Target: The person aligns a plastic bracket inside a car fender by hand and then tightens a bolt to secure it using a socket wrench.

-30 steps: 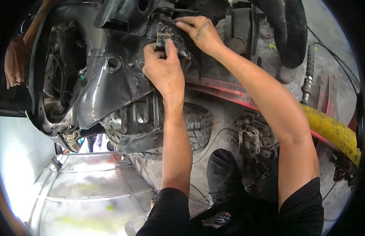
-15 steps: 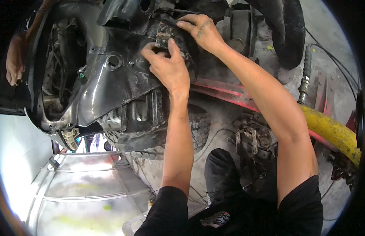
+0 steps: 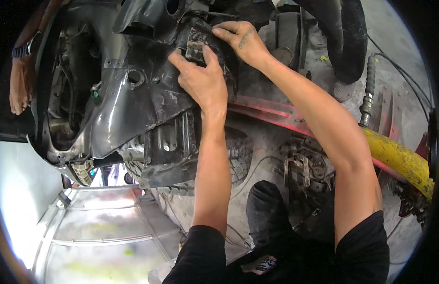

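Note:
A small scuffed black metal piece (image 3: 197,40) with flaky patches lies on the black car body panel (image 3: 115,109). My left hand (image 3: 200,80) grips its lower part, thumb pointing up onto its face, index finger bent at its left edge. My right hand (image 3: 243,42) is just above and to the right, fingertips pressed at the piece's upper right edge. The undersides of the fingers are hidden. Below the panel is a tyre (image 3: 236,156).
Another person's hand (image 3: 21,83), below a wristwatch, is at far left; a dark-clothed leg (image 3: 342,47) is at upper right. A red metal beam (image 3: 271,113), yellow cylinder (image 3: 394,156) with hose, cables and greasy metal tools (image 3: 302,168) are around me. A paint-marked panel (image 3: 101,222) is lower left.
My left hand has shifted slightly right, its index finger repositioned at the piece's edge. My right hand is nearly still. The other person's arm at far left has moved, now showing a wristwatch.

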{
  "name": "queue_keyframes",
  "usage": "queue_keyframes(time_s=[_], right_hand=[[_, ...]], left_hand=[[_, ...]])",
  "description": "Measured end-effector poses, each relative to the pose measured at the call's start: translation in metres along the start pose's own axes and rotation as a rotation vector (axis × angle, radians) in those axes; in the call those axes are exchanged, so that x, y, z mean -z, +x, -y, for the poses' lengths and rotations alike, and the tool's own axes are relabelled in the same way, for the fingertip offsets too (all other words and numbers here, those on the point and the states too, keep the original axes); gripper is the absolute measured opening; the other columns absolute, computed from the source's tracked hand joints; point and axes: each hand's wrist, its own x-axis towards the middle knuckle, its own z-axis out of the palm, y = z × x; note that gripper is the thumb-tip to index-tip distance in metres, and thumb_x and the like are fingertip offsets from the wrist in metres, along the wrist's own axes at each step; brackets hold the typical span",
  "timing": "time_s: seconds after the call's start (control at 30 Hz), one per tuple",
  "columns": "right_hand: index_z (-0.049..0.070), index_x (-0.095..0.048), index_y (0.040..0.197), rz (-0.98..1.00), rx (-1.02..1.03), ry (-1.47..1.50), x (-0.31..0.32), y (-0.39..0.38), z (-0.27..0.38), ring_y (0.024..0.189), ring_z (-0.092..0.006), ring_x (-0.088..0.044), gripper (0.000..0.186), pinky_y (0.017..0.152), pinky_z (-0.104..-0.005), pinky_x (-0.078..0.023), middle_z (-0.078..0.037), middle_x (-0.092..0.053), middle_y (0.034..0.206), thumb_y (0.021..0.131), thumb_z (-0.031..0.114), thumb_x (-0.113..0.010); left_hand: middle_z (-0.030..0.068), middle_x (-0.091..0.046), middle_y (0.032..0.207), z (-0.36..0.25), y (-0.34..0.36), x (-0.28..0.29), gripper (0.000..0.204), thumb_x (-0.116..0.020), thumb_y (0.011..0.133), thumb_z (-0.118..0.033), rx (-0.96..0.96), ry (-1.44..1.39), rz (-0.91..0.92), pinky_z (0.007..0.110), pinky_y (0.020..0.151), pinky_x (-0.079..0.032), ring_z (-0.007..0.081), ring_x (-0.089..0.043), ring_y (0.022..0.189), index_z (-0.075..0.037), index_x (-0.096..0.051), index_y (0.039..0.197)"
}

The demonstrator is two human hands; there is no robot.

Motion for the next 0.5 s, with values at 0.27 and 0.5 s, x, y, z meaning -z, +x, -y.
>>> queue_keyframes(time_s=[0.27,0.5], right_hand=[[-0.002,-0.074,0.112,0.045,-0.053,0.082,0.002,0.001,-0.004,0.095,-0.0269,-0.074,0.033,0.087,-0.0376,-0.055,-0.019,-0.076,0.1,0.098,0.028,-0.067],[-0.003,-0.073,0.108,0.067,-0.065,0.124,0.003,0.002,-0.019,0.085,-0.011,-0.061,0.037,0.079,-0.0312,-0.05,-0.005,-0.073,0.089,0.103,0.032,-0.064]], left_hand=[[0.0311,-0.066,0.089,-0.006,-0.003,-0.005,0.044,-0.067,0.093,-0.012,0.023,-0.017,-0.023,0.049,0.077,-0.052,0.0428,-0.07,0.083,0.008,-0.042,0.123],[0.0319,-0.068,0.095,-0.009,-0.008,-0.014,0.043,-0.065,0.095,-0.011,0.002,-0.098,-0.057,0.051,0.077,-0.052,0.0442,-0.071,0.088,0.007,-0.04,0.125]])
